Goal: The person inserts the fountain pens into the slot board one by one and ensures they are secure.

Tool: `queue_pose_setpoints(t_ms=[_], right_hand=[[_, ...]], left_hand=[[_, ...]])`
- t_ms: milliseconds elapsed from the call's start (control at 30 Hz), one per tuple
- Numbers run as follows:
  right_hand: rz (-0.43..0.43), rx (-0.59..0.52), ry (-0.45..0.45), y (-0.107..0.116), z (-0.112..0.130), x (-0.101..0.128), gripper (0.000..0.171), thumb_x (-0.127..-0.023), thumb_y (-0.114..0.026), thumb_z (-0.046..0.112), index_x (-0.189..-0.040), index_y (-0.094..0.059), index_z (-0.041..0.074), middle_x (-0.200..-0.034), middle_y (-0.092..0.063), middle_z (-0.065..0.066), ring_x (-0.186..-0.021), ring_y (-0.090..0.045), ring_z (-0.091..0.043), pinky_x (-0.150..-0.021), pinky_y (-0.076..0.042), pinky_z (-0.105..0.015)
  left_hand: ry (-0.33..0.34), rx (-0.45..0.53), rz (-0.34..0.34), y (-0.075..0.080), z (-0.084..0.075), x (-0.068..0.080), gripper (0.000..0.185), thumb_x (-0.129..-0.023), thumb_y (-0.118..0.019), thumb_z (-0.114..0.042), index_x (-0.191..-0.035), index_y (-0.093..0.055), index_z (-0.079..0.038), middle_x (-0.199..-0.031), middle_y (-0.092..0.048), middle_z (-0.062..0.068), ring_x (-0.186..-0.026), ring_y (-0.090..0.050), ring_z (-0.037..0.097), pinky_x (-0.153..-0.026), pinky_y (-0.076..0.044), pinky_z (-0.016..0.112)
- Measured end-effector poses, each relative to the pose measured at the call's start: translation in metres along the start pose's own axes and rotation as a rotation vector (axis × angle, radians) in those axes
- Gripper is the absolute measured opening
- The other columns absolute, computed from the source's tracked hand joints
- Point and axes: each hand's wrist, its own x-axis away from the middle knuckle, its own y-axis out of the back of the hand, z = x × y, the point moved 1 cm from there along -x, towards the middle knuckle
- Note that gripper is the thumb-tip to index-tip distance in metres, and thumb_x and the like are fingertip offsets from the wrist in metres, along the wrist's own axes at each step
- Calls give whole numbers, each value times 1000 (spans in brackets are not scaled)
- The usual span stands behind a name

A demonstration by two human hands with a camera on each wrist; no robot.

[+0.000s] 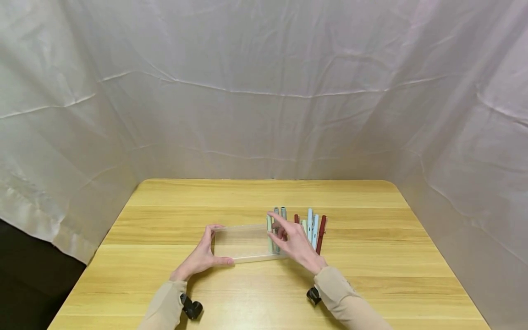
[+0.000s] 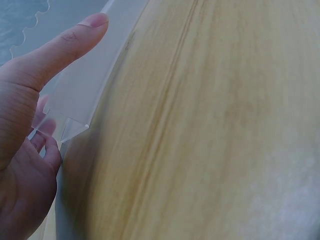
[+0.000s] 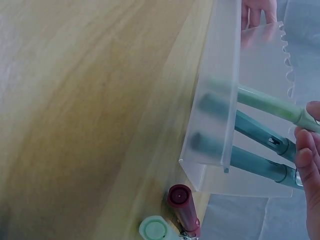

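Note:
A clear plastic pen holder (image 1: 253,259) with a scalloped back edge lies across the middle of the table. My left hand (image 1: 200,257) grips its left end, thumb along the front wall and fingers at the back. At the right end, my right hand (image 1: 298,244) pinches a light green pen (image 3: 267,105) by its upper part between thumb and fingers. The lower end of that pen shows blurred through the holder's frosted front wall. Beside it, two teal pens (image 3: 257,134) lean in the holder, partly behind my right fingers.
Right of the holder lie loose pens on the wooden table (image 1: 371,256): dark red pens (image 1: 321,233), light blue pens (image 1: 310,219) and a pale green pen (image 3: 154,229). Light grey curtains (image 1: 264,123) enclose the table at the back and sides.

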Motion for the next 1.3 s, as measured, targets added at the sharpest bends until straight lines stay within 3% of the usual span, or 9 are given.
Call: queue_pose_setpoints(t_ms=[267,633,900,1300], right_hand=[[-24,35,18,0,0,-6,60,-82,-80,2,-137,-56,0,-93,-60,-8,-63,-48,0,-50,-46,-10],[24,73,-28,3,-4,-12,58,-84,-80,7,-138,-58,2,-66,-49,4,-58,-33,5,-52,-37,-12],[54,66,-83,3,-7,-11,58,-88,-77,11,-142,-56,7,-59,-39,9,-54,-27,4,-57,-30,-14],[84,84,-136,4,-4,-11,59,-91,-74,14,-146,-52,10,-54,-36,13,-48,-26,5,-50,-32,-13]], left_hand=[[1,-6,0,0,0,0,102,-70,-93,-28,-145,-26,-11,-159,-25,22,-154,-9,48,-126,-8,64],[-6,1,3,-1,1,0,101,-71,-92,-27,-146,-25,-10,-159,-25,22,-154,-9,48,-125,-8,66],[-15,4,-1,-1,0,0,100,-71,-93,-25,-145,-26,-11,-158,-27,22,-155,-9,48,-125,-8,66],[-28,1,-3,-2,0,0,101,-71,-93,-25,-145,-26,-9,-157,-27,23,-154,-10,49,-125,-9,66]])
